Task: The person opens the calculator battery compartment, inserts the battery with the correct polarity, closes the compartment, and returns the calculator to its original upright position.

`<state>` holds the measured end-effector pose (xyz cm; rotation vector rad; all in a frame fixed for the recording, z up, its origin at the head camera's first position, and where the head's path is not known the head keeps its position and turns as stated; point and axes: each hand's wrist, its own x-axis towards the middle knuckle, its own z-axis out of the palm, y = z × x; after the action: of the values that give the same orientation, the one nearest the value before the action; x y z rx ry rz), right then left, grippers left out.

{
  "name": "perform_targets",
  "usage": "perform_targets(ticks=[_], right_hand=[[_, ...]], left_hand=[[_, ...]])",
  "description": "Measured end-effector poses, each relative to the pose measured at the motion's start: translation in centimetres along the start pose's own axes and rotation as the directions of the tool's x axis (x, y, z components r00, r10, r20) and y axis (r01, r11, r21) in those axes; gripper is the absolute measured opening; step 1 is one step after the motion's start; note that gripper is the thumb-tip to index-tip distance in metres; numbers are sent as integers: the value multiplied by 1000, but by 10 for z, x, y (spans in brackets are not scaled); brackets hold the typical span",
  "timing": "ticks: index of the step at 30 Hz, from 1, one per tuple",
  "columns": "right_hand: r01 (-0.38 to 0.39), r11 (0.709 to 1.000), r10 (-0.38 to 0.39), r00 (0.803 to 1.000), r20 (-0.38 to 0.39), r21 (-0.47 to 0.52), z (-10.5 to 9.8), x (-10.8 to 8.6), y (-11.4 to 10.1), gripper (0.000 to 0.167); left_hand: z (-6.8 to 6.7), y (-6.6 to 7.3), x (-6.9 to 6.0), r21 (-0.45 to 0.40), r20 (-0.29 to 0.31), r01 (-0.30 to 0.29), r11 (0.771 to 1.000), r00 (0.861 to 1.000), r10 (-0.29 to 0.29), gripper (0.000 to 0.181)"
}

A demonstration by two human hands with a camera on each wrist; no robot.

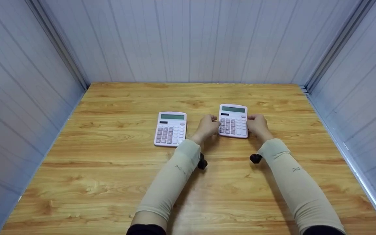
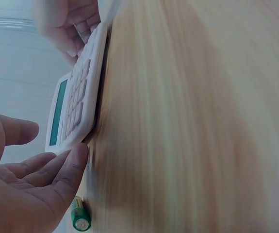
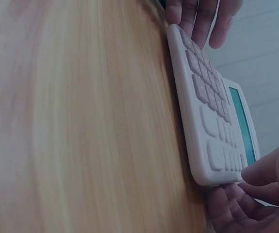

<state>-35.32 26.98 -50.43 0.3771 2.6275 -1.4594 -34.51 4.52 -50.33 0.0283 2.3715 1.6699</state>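
Two pale pink calculators lie face up on the wooden table. Both hands are at the right calculator (image 1: 233, 121). At its left edge, my left hand (image 1: 207, 127) touches the side with its fingertips, thumb and fingers spread apart in the left wrist view, where the calculator (image 2: 76, 97) appears beside the hand (image 2: 37, 189). My right hand (image 1: 258, 126) pinches the opposite edge; in the right wrist view one digit of the hand (image 3: 260, 199) rests on the top rim of the calculator (image 3: 202, 107), with others curled against its side.
The other calculator (image 1: 171, 129) lies to the left, its lower right corner beside my left sleeve (image 1: 175, 176). A green battery (image 2: 80, 216) lies on the table beyond my left hand. Pale panelled walls (image 1: 188, 40) stand behind the table (image 1: 109, 182) and at both sides.
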Motion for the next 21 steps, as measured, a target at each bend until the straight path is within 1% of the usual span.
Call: perform_targets(ticks=[3,5,11,15,17,21], right_hand=[[7,1000,-7,1000,3,-25,3,2,0,49],[-3,999,3,1000,10,-32,4,3,-1,49],[-25,997,26,999,25,-66,3,5,-2,52],[-38,997,40,999,27,-64,2,7,-1,54],[-47,998,48,998,29,-37,3,8,0,54],[-66,995,63,997,36,75,3,6,0,52]], left_hand=[[2,1,-1,39,13,-15,999,1000,14,37],[3,1,0,61,14,-32,998,999,31,37],[6,2,-1,79,26,-55,995,998,53,36],[9,3,-1,98,9,-58,993,998,58,36],[10,4,-1,109,-4,-53,993,999,54,39],[12,6,-1,85,-33,-29,996,999,32,45]])
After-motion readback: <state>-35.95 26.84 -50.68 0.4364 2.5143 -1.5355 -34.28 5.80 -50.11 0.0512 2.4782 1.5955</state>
